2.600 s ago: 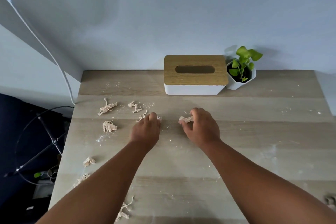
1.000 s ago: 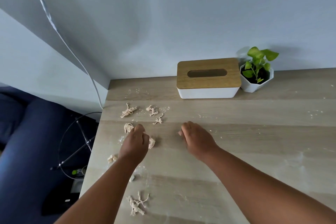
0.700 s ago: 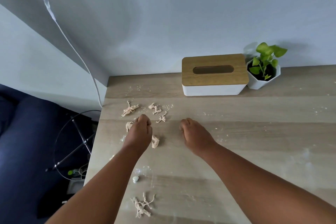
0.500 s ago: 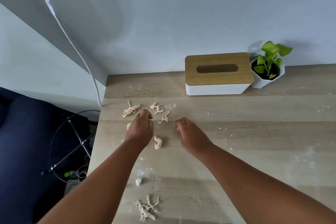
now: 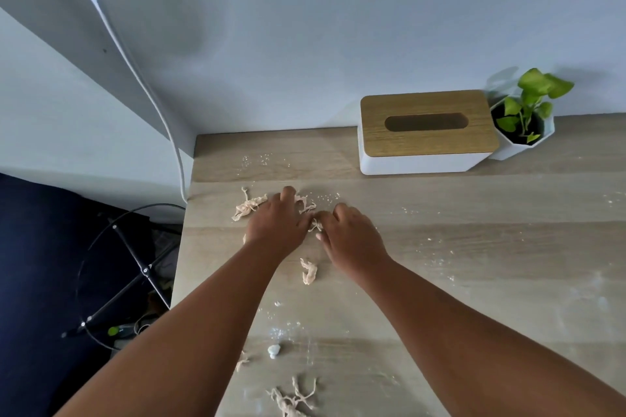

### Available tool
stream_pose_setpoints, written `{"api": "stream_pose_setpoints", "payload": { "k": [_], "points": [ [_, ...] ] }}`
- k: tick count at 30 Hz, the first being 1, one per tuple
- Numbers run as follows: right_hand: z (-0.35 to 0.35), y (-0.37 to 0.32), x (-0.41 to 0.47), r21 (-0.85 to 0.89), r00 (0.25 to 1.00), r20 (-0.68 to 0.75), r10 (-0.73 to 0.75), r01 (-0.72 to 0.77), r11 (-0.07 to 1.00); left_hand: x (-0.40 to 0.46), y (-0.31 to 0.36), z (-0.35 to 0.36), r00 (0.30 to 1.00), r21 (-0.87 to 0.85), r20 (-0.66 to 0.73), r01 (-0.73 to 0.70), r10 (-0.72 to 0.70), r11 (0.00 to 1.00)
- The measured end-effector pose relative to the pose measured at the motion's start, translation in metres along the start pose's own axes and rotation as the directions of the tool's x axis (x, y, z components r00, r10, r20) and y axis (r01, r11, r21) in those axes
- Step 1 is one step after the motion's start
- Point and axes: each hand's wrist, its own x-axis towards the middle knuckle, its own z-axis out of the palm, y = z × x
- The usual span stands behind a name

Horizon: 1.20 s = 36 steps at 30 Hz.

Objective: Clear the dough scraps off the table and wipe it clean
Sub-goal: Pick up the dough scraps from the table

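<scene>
Both hands lay palm-down on the wooden tabletop (image 5: 474, 247), close together near its far left corner. The left hand (image 5: 276, 225) had its fingers stretched forward over a stringy dough scrap (image 5: 306, 205), with the fingertips reaching past it; whether it pinched anything underneath could not be told. The right hand (image 5: 350, 239) was curled, its fingers drawn in narrow around a small scrap (image 5: 315, 225) that showed in the gap between the two hands, touching both. Whether that piece was truly gripped or only pressed against the wood was not clear.

Just left of the left hand lay a larger tangled scrap (image 5: 247, 206), its nearest end almost meeting the knuckles. Nearer than the hands, between the two forearms, sat a loose lump of dough (image 5: 309, 271) on its own. Nearer still, under the left forearm's right side, were a small white pellet (image 5: 273, 350), a thin shred (image 5: 242, 362) half hidden by the arm, and a branching clump (image 5: 291, 399) at the bottom edge of the view. Pale crumbs and floury smears (image 5: 284, 332) dusted the wood around them.

Beyond the right hand, against the wall, stood a white tissue box with a wooden lid (image 5: 425, 132), and touching its right end a small potted plant (image 5: 523, 118) in a white faceted pot.
</scene>
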Motion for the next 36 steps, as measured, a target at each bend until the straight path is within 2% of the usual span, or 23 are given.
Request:
{"api": "stream_pose_setpoints", "payload": {
  "k": [8,10,14,17,23,27,36],
  "points": [
    [0.005,-0.008,0.0,-0.073,1.0,0.005,0.006,-0.006,0.997,0.003,0.001,0.006,0.988,0.111,0.003,-0.152,0.152,0.982],
    [0.005,-0.009,-0.002,-0.03,0.999,0.027,0.046,-0.045,0.999,0.0,0.001,0.003,0.991,0.05,-0.01,-0.132,0.133,0.99],
    [-0.003,-0.007,-0.013,0.18,0.983,0.03,0.182,-0.184,0.966,-0.008,-0.002,-0.007,0.994,-0.166,-0.029,-0.105,0.102,0.98],
    [-0.009,-0.001,-0.022,0.216,0.979,0.063,0.195,-0.204,0.955,-0.016,-0.005,-0.016,0.992,-0.2,-0.01,-0.122,0.123,0.972],
    [-0.019,0.005,-0.042,0.216,0.988,0.051,0.146,-0.154,0.964,-0.046,-0.008,-0.028,0.99,-0.193,-0.03,-0.142,0.139,0.971],
    [-0.022,0.001,-0.051,0.228,0.994,0.051,0.093,-0.102,0.968,-0.078,-0.013,-0.031,0.996,-0.184,-0.054,-0.086,0.077,0.979],
    [-0.012,-0.015,-0.057,0.191,0.986,0.165,0.034,-0.066,0.979,-0.159,-0.033,-0.018,0.996,-0.233,-0.018,0.081,-0.088,0.969]
  ]
}}
